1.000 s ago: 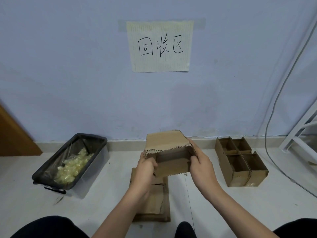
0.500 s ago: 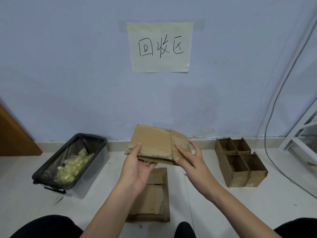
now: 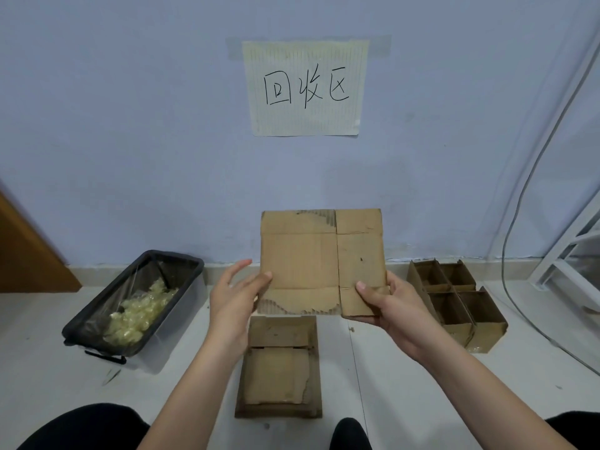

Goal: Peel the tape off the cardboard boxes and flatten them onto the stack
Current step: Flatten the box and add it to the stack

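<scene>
White tiled floor (image 3: 406, 384) against a pale blue wall (image 3: 130, 125), viewed from above by a seated person; dark-clad knees at the bottom corners. Nearest: stack of flattened cardboard (image 3: 279, 368) lying on the floor between the forearms, top sheet torn at its right edge. Above it, held in the air, a flattened box (image 3: 321, 261), panel face toward the camera, roughly upright, creases visible, lower edge ragged with exposed corrugation. Left hand (image 3: 235, 298) at the sheet's lower left corner: thumb on the front face, fingers spread fairly straight behind the left edge, so a light hold. Right hand (image 3: 389, 306) grips the lower right corner, thumb pressed on the front, fingers curled underneath. Flattened box is directly over the far end of the stack, not touching it. Left of the stack, well apart: clear plastic bin (image 3: 168, 323) lined with a black bag, crumpled yellowish tape wads (image 3: 139, 315) inside. Right: four open unflattened boxes (image 3: 454, 303) grouped in a two-by-two block near the skirting. White cable (image 3: 506, 254) and white metal frame (image 3: 571, 254) at far right. Brown wooden panel (image 3: 29, 251) at far left. On the wall, taped paper sign (image 3: 305, 89) with handwritten characters.
</scene>
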A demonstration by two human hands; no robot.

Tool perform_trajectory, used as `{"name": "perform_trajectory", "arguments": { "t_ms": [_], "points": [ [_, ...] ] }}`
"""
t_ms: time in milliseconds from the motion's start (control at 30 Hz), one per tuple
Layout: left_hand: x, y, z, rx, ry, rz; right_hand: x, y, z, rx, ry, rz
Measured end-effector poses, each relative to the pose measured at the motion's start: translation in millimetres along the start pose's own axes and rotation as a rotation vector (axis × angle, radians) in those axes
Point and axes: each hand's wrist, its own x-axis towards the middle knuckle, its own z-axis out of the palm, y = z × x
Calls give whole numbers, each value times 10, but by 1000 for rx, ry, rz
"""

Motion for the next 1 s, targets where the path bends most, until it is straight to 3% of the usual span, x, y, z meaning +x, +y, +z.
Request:
{"name": "perform_trajectory", "arguments": {
  "t_ms": [67, 133, 300, 467, 600, 733, 867, 1000],
  "points": [
    [20, 50, -36, 87, -94, 24, 16, -37, -61, -84, -13, -8],
    [30, 54, -15, -2, -135, -56, 23, -47, -96, -112, -39, -6],
    [93, -148, 41, -252, -90, -217, 78, 26, -69, 154, 7, 7],
    [66, -267, 66, -263, -62, -260, 72, 278, 122, 57, -90, 106],
    [145, -246, -69, -24, -13, -103, 130, 314, 64, -81, -70, 40],
    [200, -395, -121, 322, -190, -138, 170, 353, -9, -159, -9, -9],
    [231, -690, -100, 317, -160, -231, 210, 535, -34, -166, 53, 38],
    [259, -936, -128, 309, -171, -330, 232, 821, -87, -178, 14, 239]
  ]
}}
